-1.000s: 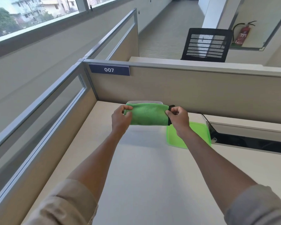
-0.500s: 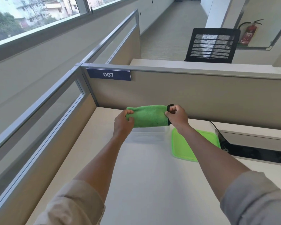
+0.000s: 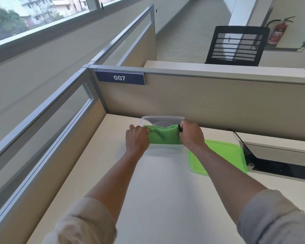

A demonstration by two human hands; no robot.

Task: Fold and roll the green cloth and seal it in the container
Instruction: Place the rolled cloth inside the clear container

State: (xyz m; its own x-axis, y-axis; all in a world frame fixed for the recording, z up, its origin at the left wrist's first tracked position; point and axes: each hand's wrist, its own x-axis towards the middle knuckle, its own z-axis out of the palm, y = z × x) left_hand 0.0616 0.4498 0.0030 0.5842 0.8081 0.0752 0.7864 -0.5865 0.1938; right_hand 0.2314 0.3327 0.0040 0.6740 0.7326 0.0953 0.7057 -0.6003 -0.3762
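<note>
The rolled green cloth point(image 3: 163, 136) sits down inside the clear plastic container point(image 3: 163, 118), which stands on the desk against the back partition. My left hand point(image 3: 137, 140) grips the roll's left end and my right hand point(image 3: 191, 133) grips its right end, where a black edge shows. Both hands rest at the container's side walls. The green lid point(image 3: 218, 157) lies flat on the desk just right of the container, under my right forearm.
The beige partition with a "007" plate point(image 3: 120, 78) closes off the desk at the back and left. A black cable tray opening point(image 3: 278, 166) lies at the right, next to the lid. A black mesh chair point(image 3: 236, 45) stands beyond the partition.
Both hands have lowered the rolled cloth from above the container down into it. The roll now sags a little in the middle.
</note>
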